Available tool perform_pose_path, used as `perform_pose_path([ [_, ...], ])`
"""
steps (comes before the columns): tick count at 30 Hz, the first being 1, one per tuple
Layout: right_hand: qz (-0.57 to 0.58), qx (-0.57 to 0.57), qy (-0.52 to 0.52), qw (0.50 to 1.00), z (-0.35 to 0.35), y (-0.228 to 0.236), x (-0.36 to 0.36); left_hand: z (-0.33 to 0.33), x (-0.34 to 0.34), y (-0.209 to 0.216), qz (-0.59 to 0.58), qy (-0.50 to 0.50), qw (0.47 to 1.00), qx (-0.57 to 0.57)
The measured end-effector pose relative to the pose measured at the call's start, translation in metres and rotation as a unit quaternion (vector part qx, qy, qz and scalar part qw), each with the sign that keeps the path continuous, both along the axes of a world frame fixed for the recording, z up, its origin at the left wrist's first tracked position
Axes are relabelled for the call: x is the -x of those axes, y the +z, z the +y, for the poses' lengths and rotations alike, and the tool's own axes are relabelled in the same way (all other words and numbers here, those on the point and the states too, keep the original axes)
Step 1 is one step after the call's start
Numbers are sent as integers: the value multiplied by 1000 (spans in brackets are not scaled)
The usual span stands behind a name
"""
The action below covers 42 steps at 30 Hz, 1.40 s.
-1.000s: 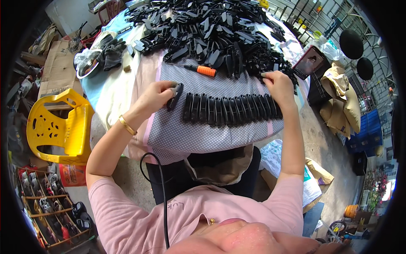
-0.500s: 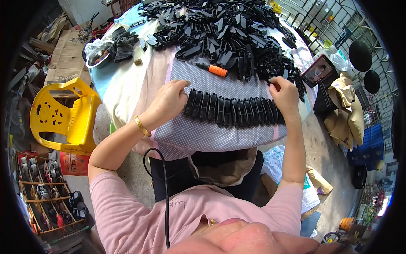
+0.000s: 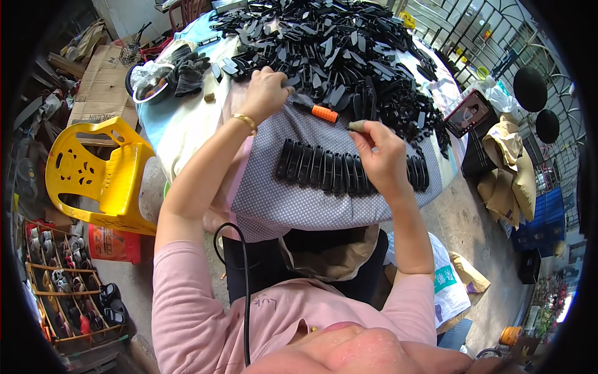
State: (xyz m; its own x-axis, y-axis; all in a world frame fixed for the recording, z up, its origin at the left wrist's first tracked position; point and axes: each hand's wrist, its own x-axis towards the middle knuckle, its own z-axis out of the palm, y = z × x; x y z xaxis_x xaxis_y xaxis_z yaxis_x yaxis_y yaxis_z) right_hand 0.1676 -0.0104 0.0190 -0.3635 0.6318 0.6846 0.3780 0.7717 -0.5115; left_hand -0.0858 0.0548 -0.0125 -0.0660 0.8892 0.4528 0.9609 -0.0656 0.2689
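Note:
My left hand (image 3: 266, 95) is at the near left edge of a large heap of black plastic pieces (image 3: 336, 50). Its fingers are curled, and whatever they grip is hidden. Above a row of black ribbed plastic pieces (image 3: 321, 167), my right hand (image 3: 381, 156) has thumb and fingers pinched together; a dull brownish cover or small bit shows at the tips, and I cannot make out what is held. The row stands side by side on the dotted cloth, its right part partly covered by my right hand. An orange-handled tool (image 3: 324, 113) lies between my hands and the heap.
A bowl (image 3: 153, 93) and dark gloves (image 3: 190, 70) lie on the table's left. A phone (image 3: 468, 113) stands at its right edge. A yellow plastic chair (image 3: 99, 168) is on the left, and a black cable (image 3: 246, 299) hangs in front of me.
My left hand has moved up from the row's left end to the heap. My right hand has moved left from the row's right end and now hangs over its right part.

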Motion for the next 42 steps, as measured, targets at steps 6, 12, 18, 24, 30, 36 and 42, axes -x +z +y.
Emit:
perform_pose_path([
  [6,-27,-47,-5,999,1,-1,-1,12,-8,-10,39,24,999,-27],
  [12,47,-5,-22,999,8,-1,2,-4,-6,17,-333,-79,939,37],
  [18,77,-12,1,997,26,-1,12,-37,-47,35,-530,-316,756,218],
  [24,153,84,-19,984,19,-8,10,-46,-59,30,-652,-436,581,218],
  [30,105,-115,-60,986,20,4,8,-51,-66,25,-686,-421,549,224],
  [36,19,-222,-61,973,15,8,12,-57,-68,25,-696,-405,539,247],
  [42,-35,-262,-70,962,12,7,13,-57,-71,26,-666,-392,595,220],
])
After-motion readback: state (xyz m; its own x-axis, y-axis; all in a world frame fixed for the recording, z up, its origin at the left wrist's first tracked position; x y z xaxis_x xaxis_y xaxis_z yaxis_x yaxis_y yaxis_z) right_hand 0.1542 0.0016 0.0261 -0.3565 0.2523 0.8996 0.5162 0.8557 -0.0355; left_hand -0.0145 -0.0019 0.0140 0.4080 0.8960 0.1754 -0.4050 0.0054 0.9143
